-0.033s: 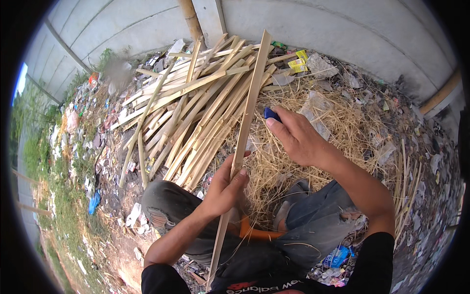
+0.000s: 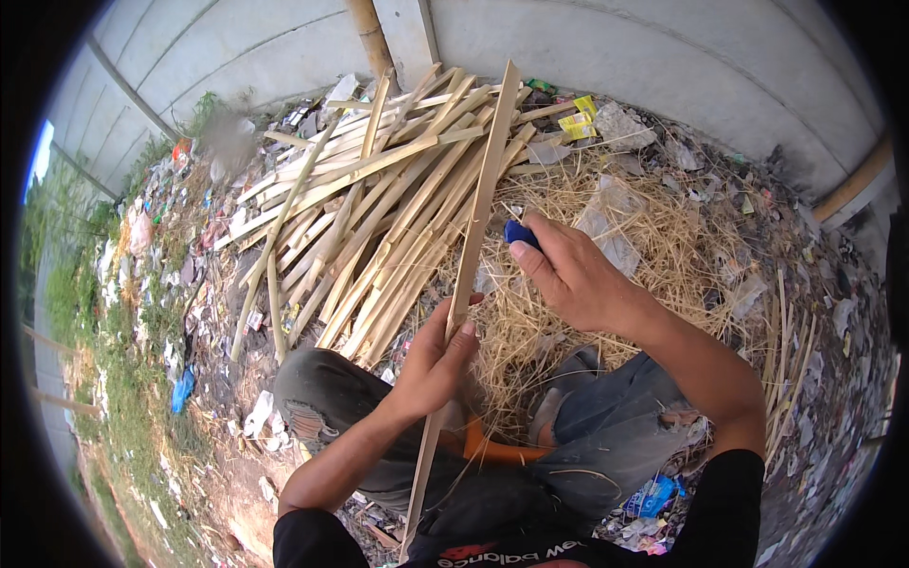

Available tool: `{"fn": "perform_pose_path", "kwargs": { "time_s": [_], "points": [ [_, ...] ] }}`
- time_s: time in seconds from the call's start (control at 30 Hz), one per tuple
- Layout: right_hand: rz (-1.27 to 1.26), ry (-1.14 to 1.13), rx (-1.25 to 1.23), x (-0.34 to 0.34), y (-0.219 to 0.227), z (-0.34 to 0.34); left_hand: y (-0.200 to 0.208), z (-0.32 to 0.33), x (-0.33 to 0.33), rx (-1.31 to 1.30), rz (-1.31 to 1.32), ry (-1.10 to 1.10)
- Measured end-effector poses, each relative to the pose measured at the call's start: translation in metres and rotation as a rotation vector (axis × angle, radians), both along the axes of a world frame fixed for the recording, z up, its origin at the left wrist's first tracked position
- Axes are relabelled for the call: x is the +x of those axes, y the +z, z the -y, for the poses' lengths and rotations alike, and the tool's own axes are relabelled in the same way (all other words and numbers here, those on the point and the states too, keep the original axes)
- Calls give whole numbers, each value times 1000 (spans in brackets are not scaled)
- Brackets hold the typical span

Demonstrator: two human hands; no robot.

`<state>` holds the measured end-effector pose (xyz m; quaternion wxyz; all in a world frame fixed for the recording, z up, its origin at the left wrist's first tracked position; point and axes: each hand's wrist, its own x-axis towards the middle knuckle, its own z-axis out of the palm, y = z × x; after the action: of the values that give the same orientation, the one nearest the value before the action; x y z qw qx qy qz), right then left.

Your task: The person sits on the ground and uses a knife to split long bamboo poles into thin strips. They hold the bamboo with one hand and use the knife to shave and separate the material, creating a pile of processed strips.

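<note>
Nearest, lap: dark, torn trousers (image 2: 369, 478) spread below the fingers of the left hand (image 2: 426, 374); an orange piece (image 2: 502, 452) shows between the legs, just below and right of those fingers.
Left arm: comes up from a black sleeve (image 2: 317, 541), elbow bent out, bare forearm slanting inward to the right.
Left fingers: clamped on the pale strip, the thumb lying across its face.
Pale strip (image 2: 481, 204): held aslant, its long far part leaning up and to the right beyond the left fingers, its near end running down past the wrist toward the chest.
Right arm: elbow swung wide to the right, forearm angled forward and left across the body.
Right hand (image 2: 582, 279): above and to the right of the left fingers, back of the hand showing, thumb stretched left.
Right fingers: curled around a blue handle (image 2: 520, 235), just beside the strip with a small gap.
Straw-like shavings (image 2: 663, 256): heaped under and right of the right fingers.
Strip pile (image 2: 379, 218): crisscrossed, beyond and left of the left fingers.
Litter (image 2: 156, 275): scattered well left of both hands' fingers.
Grey wall (image 2: 644, 66): farthest beyond the fingers, a bamboo pole (image 2: 369, 38) standing against it.
</note>
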<state>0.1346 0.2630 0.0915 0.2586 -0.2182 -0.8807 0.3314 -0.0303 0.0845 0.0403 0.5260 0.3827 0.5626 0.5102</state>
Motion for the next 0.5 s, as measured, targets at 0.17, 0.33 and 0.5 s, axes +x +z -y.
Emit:
{"fn": "perform_pose_path", "kwargs": {
  "time_s": [0.17,0.33,0.5],
  "points": [
    [214,147,218,-5,-22,24,-15,-2,7,99,-309,30],
    [292,-43,209,-9,-24,-6,-14,5,15,43,-606,37],
    [285,-158,127,13,-10,-57,-12,24,15,-50,-599,-91]
  ]
}}
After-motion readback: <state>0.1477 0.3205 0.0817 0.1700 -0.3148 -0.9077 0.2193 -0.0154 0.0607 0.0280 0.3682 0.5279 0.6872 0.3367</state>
